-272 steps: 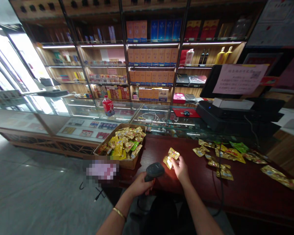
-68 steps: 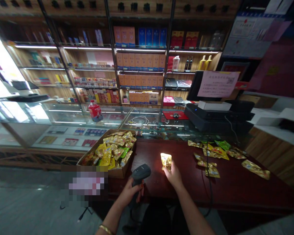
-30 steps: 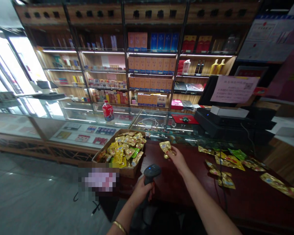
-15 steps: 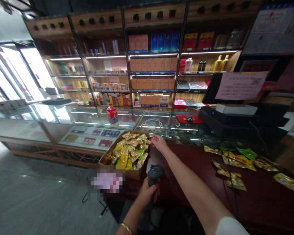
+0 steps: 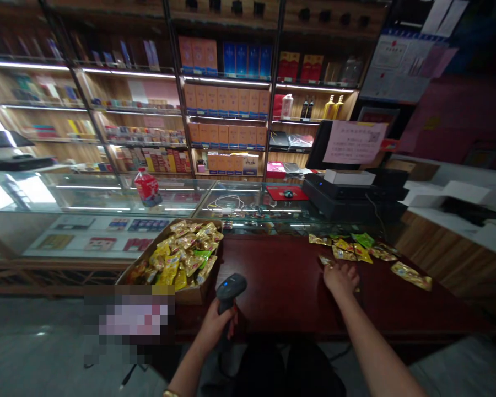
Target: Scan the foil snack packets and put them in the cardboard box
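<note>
In my left hand (image 5: pixel 218 322), the fingers are wrapped round the handle of a black barcode scanner (image 5: pixel 231 286) with a small blue light on its head. My right hand (image 5: pixel 341 280) is over the dark red table, its fingers loosely bent and apart. A gold snack packet (image 5: pixel 325 261) shows just beyond its fingers, and the hand partly covers another packet beneath it. Left of the scanner stands a cardboard box (image 5: pixel 194 296) heaped with gold, yellow and green snack packets (image 5: pixel 186 251).
More packets (image 5: pixel 347 251) lie at the table's (image 5: pixel 268 281) far right, one gold packet (image 5: pixel 411 275) apart. Behind are a glass display counter (image 5: pixel 177 198), a red-labelled bottle (image 5: pixel 147 187), a mouse (image 5: pixel 288 193) and a monitor (image 5: pixel 320 146). Stocked shelves line the wall.
My right hand has moved from beside the box across to the loose packets on the right. My left hand still holds the scanner. The view has turned right.
</note>
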{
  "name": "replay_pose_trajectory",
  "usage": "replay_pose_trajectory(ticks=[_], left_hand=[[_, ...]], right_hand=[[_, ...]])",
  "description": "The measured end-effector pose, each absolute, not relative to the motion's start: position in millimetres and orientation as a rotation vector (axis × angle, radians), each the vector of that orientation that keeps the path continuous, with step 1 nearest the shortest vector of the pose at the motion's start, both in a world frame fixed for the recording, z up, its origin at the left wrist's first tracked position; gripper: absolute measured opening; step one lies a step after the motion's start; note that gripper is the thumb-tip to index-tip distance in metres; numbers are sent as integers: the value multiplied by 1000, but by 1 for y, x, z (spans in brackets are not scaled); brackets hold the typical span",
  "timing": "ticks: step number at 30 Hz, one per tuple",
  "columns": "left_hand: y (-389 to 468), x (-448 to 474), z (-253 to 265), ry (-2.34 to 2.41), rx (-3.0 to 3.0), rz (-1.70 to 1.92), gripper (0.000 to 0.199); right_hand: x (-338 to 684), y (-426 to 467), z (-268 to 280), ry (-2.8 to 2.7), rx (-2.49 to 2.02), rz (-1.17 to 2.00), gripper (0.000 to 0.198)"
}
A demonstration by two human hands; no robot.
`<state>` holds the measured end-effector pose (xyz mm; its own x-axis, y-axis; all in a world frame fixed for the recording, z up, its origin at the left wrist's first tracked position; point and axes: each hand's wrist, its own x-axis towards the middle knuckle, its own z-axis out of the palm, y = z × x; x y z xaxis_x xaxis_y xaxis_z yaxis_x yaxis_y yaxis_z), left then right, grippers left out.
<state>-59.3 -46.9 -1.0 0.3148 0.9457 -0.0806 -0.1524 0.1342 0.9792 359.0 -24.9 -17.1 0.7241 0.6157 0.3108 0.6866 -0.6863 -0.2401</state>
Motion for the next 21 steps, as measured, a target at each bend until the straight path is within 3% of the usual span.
replay_pose_trajectory(ticks=[3,6,11,21], left_hand=[[-47,-60,-2,918,1137,978,39],[-47,-61,-5,913,1157,961,37],[-47,-65,-3,852,1177,907,37],[-48,-68,1,773,1157,861,42]], right_hand=[[332,-25,-22,-1252,-2520,-435,44],[289,-20,-26,-1463,-2275,-284,36],[238,-14,-35,-1456,-1785,76,58],[220,-30,-25,-1740,-1516,205,59]])
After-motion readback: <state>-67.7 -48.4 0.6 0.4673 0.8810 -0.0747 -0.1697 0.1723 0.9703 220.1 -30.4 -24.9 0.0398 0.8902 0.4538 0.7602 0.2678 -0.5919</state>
